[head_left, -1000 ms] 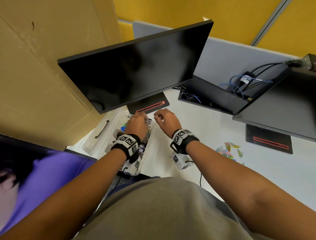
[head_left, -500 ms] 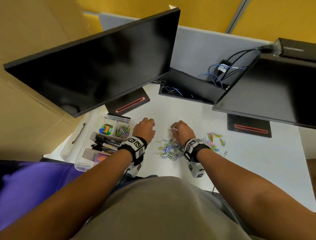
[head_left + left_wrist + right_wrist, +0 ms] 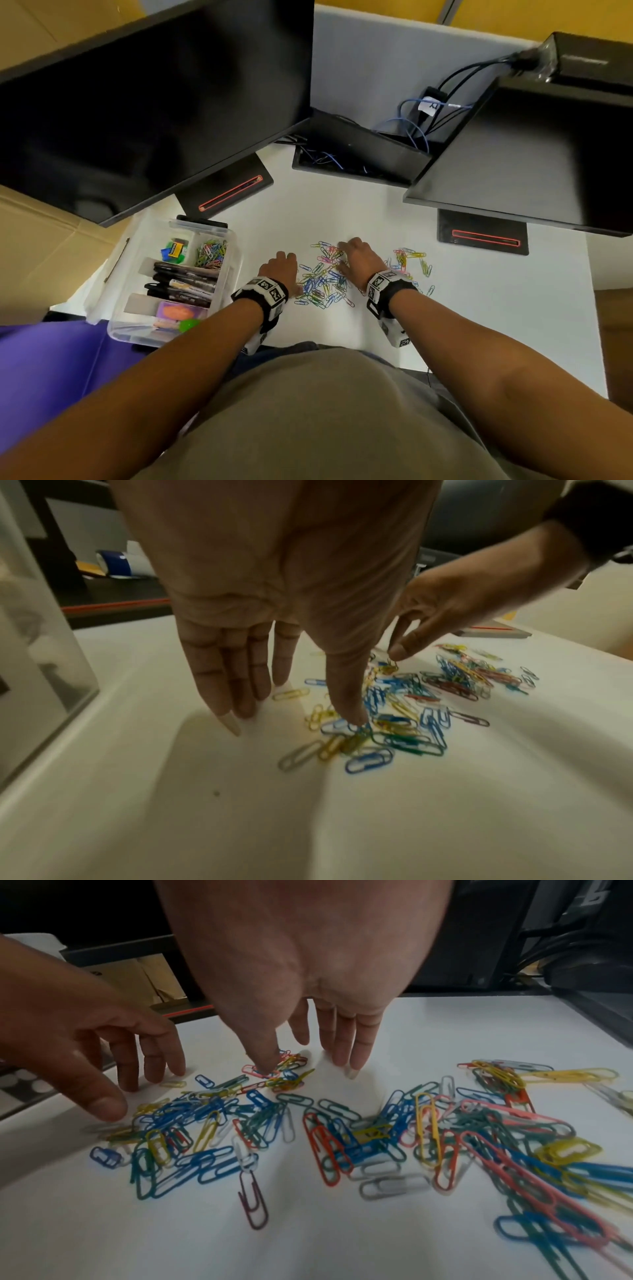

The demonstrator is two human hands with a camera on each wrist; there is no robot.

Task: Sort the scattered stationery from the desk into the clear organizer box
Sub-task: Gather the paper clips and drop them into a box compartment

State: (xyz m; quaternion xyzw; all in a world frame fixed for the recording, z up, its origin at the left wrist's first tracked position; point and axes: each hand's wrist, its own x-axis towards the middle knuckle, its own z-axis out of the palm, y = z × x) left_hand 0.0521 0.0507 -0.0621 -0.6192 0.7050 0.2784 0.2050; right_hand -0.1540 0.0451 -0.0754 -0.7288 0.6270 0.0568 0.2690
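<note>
- Dozens of coloured paper clips (image 3: 323, 279) lie scattered on the white desk (image 3: 479, 308), just to the right of the clear organizer box (image 3: 120, 329).
- Both hands are down on the pile with fingers spread and nothing pinched: the left hand (image 3: 281, 267) at the side of the pile nearest the organizer box, thumb tip touching clips; the right hand (image 3: 359, 260) at the far side from the box, thumb on a small knot of clips.
- The step in hand looks like raking the clips together for a scoop.
- To do it well, the hands would sweep toward each other with fingertips flat on the desk, so the thin wire cannot slide under them, then cup the heap and carry it low.
- A second cluster of clips (image 3: 411, 260) lies beyond the right hand, farther from the organizer box; it likely needs its own pass.
- The box's rear right compartment already holds paper clips (image 3: 210, 253), so that is the sensible target; black markers (image 3: 185, 282) fill the middle and bright items the end nearest the person.
- Behind the organizer box a black monitor (image 3: 154, 96) overhangs on its stand base (image 3: 226, 192); the lift should stay low beneath it.
- A second monitor (image 3: 534, 154) and a cable tray (image 3: 356, 150) stand well away from the box, clear of the path.
</note>
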